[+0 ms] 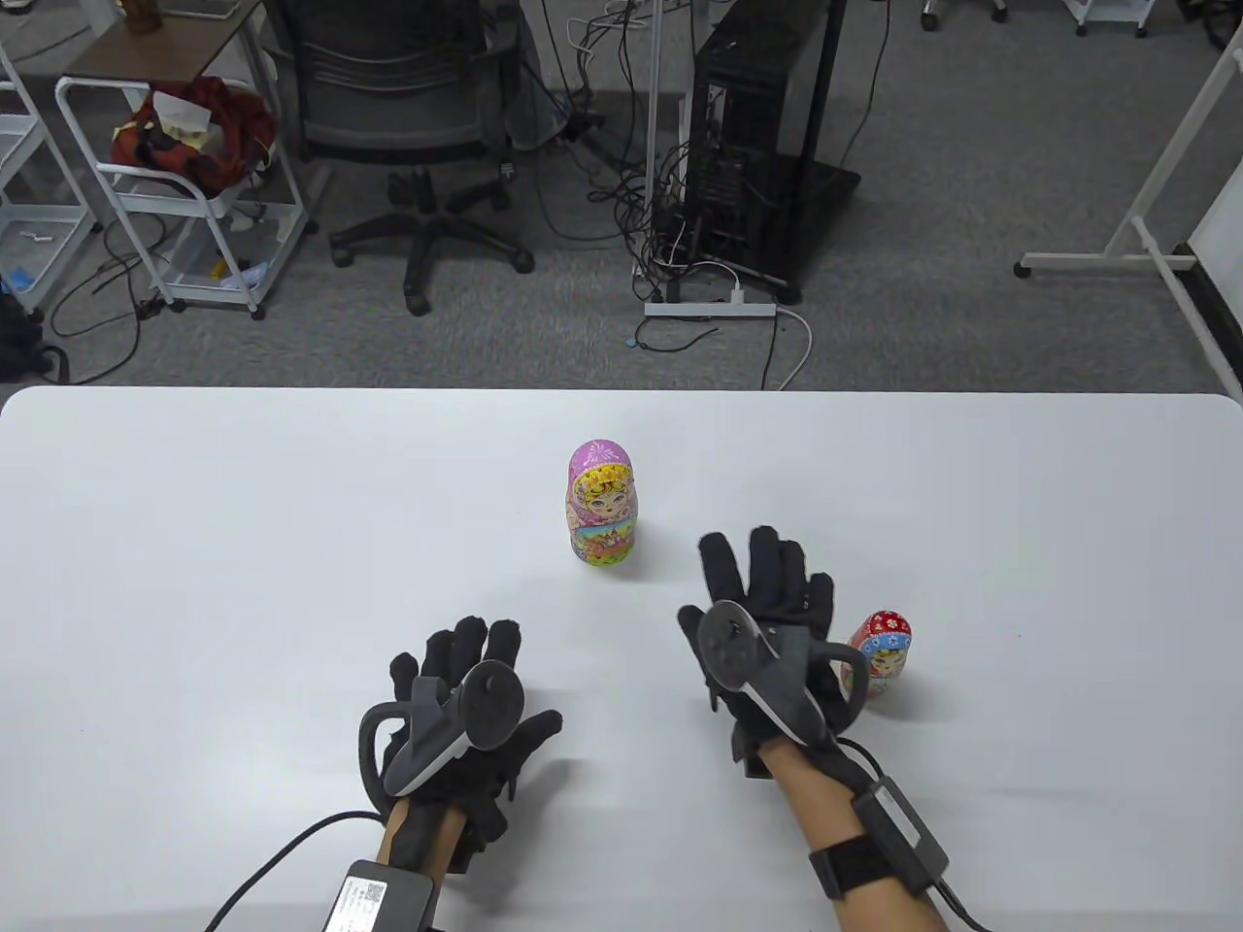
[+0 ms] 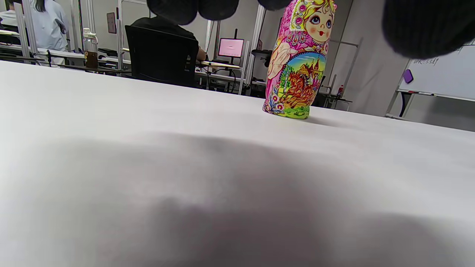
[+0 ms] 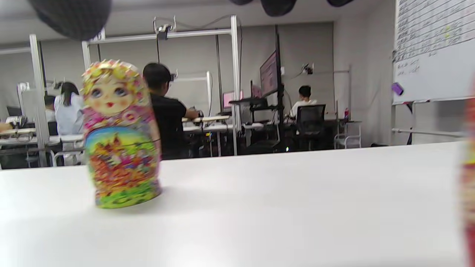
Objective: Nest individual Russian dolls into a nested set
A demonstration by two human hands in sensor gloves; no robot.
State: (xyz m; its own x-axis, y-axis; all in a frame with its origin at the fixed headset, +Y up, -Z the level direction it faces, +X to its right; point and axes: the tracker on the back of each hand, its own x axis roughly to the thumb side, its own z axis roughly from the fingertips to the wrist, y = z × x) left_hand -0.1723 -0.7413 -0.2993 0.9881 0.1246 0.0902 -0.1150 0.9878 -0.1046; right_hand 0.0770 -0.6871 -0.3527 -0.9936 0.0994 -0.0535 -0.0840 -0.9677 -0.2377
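From above, your white table point(image 1: 243, 544) carries the pink Russian doll point(image 1: 600, 504) upright at centre and the smaller red doll point(image 1: 880, 652) just right of your right hand point(image 1: 767, 631). Both it and your left hand point(image 1: 466, 714) are spread, gripping nothing — grey carpet, an office chair point(image 1: 408, 126) and cables beyond.

Left wrist view: the pink doll point(image 2: 300, 61) stands on bare tabletop.

Right wrist view: desks, seated people and a whiteboard point(image 3: 434, 52) behind it.

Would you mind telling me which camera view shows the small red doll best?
The table view: the small red doll stands upright on the table, just right of the right hand, which partly hides it. The right wrist view catches only a blurred red sliver at its right edge. The left wrist view does not show it.
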